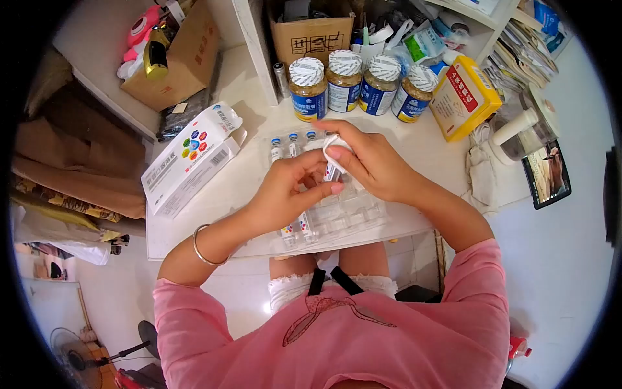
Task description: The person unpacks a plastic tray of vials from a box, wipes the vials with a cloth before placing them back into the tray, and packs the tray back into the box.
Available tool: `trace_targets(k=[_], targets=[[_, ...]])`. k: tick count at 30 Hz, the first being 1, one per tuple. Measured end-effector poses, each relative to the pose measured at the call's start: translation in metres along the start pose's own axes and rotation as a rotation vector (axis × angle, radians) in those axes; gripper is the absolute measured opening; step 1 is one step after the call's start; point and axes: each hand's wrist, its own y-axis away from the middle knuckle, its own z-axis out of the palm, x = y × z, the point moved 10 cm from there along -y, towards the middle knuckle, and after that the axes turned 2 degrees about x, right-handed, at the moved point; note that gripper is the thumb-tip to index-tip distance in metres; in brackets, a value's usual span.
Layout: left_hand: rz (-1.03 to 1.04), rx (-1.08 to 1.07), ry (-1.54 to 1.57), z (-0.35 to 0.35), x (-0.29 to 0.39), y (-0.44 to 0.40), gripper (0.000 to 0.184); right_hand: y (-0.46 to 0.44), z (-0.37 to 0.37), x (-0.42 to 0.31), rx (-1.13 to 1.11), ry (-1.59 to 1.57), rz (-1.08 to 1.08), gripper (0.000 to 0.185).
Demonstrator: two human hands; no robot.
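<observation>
My left hand is closed around a small labelled vial, held tilted above the tray. Pinched in my right hand is a white cloth or tissue, wrapped over the vial's upper end, so its cap is hidden. Beneath both hands lies a clear plastic tray with moulded slots. Several blue-capped vials rest in its left part, partly covered by my left hand and forearm. To the left, a white carton with coloured hexagons lies with its flap end open.
Several supplement jars with patterned white lids line the back of the table, beside a yellow box. At right are a clear plastic appliance, a beige cloth and a phone or tablet. Cardboard boxes stand behind.
</observation>
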Motion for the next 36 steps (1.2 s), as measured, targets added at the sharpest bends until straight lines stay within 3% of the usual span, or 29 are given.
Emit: trace_targets(k=[2, 5, 7, 9, 11, 12, 15, 16, 19, 21, 23, 26, 27, 29, 31, 33, 35, 36], targets=[[0.092, 0.054, -0.387, -0.004, 0.015, 0.001, 0.031, -0.001, -0.001, -0.001, -0.019, -0.020, -0.025, 0.029], [0.246, 0.167, -0.376, -0.002, 0.031, 0.006, 0.028, 0.002, -0.002, 0.001, -0.004, -0.085, -0.008, 0.030], [0.192, 0.150, -0.373, -0.001, 0.033, 0.006, 0.028, 0.003, -0.004, 0.006, 0.029, -0.125, 0.035, 0.031], [0.145, 0.131, -0.366, 0.000, 0.029, 0.004, 0.028, 0.005, 0.001, 0.026, 0.057, -0.421, 0.242, 0.035], [0.332, 0.312, -0.364, -0.017, 0.040, 0.008, 0.030, -0.002, 0.005, 0.022, 0.048, -0.571, 0.160, 0.037], [0.310, 0.318, -0.447, -0.022, 0.034, 0.007, 0.027, -0.005, 0.005, 0.016, 0.035, -0.723, 0.073, 0.038], [0.322, 0.384, -0.475, -0.029, 0.022, 0.009, 0.025, -0.003, 0.018, 0.031, -0.082, -0.926, 0.241, 0.038], [0.327, 0.374, -0.454, -0.025, 0.030, 0.008, 0.022, 0.001, 0.018, 0.032, -0.072, -0.926, 0.355, 0.040], [0.300, 0.353, -0.186, -0.024, 0.027, 0.002, 0.023, 0.004, 0.015, 0.041, 0.085, -0.914, 0.344, 0.039], [0.227, 0.316, -0.085, -0.020, 0.026, 0.003, 0.030, 0.003, 0.019, 0.027, 0.059, -0.801, 0.188, 0.035], [0.293, 0.415, -0.117, -0.025, 0.036, 0.008, 0.039, 0.007, 0.023, 0.016, 0.083, -0.410, 0.041, 0.032], [0.273, 0.339, -0.361, -0.022, 0.033, 0.007, 0.045, 0.008, 0.015, 0.017, 0.124, -0.375, 0.054, 0.030], [0.283, 0.300, -0.483, -0.016, 0.033, 0.006, 0.047, 0.007, 0.014, 0.020, 0.129, -0.373, 0.055, 0.030], [0.227, 0.319, -0.486, -0.016, 0.033, 0.006, 0.056, 0.003, 0.006, 0.034, 0.252, -0.677, 0.098, 0.028], [0.485, 0.487, -0.641, -0.019, 0.064, 0.016, 0.063, 0.003, 0.002, 0.033, 0.289, -0.766, 0.102, 0.029], [0.454, 0.457, -0.714, -0.024, 0.069, 0.016, 0.072, 0.007, 0.014, 0.036, 0.182, -0.635, 0.171, 0.031], [0.691, 0.567, -1.027, -0.008, 0.096, 0.027, 0.077, 0.009, 0.024, 0.040, 0.210, -0.725, 0.209, 0.032], [0.684, 0.504, -1.058, -0.006, 0.092, 0.025, 0.080, 0.009, 0.029, 0.035, 0.160, -0.758, 0.187, 0.033]])
